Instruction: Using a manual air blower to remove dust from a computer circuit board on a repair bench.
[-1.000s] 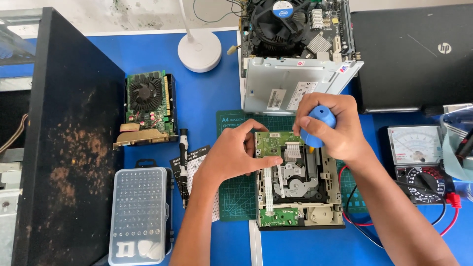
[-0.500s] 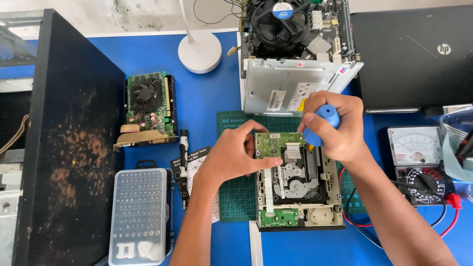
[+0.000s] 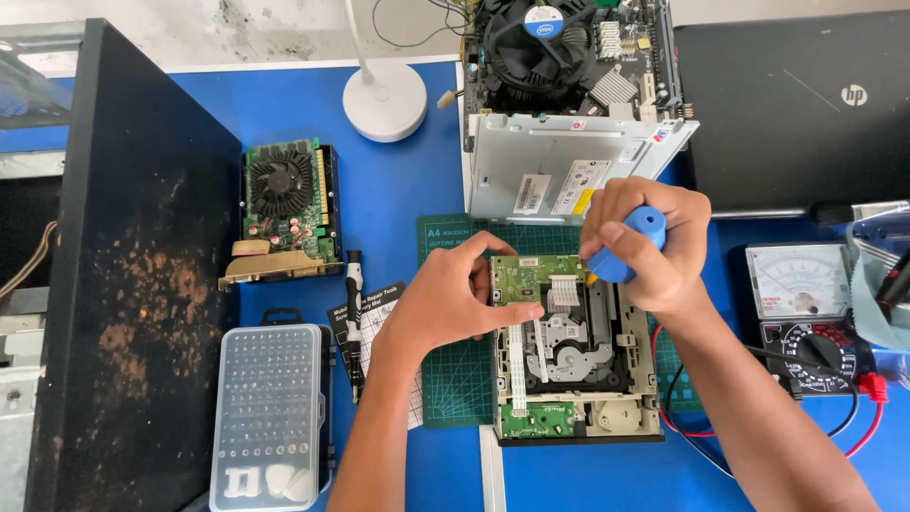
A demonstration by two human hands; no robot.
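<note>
An opened optical drive (image 3: 578, 370) lies on a green cutting mat (image 3: 455, 365) in the middle of the blue table. My left hand (image 3: 455, 299) rests against the drive's left side, thumb and fingers at the edge of its green circuit board (image 3: 531, 275). My right hand (image 3: 654, 242) is closed around a blue-handled screwdriver (image 3: 630, 242), held upright over the drive's upper right part. The screwdriver's tip is hidden behind my fingers.
A metal drive cover (image 3: 559, 171) and a motherboard with a fan (image 3: 569, 47) lie behind. A graphics card (image 3: 284, 209), a black screwdriver (image 3: 353, 322) and a clear bit case (image 3: 267, 417) sit left. A multimeter (image 3: 806, 303) with leads is right, a laptop (image 3: 796, 104) behind it, a black panel (image 3: 123, 265) far left.
My right hand with the blue screwdriver has shifted slightly up and to the right over the drive. My left hand has stayed at the board's edge.
</note>
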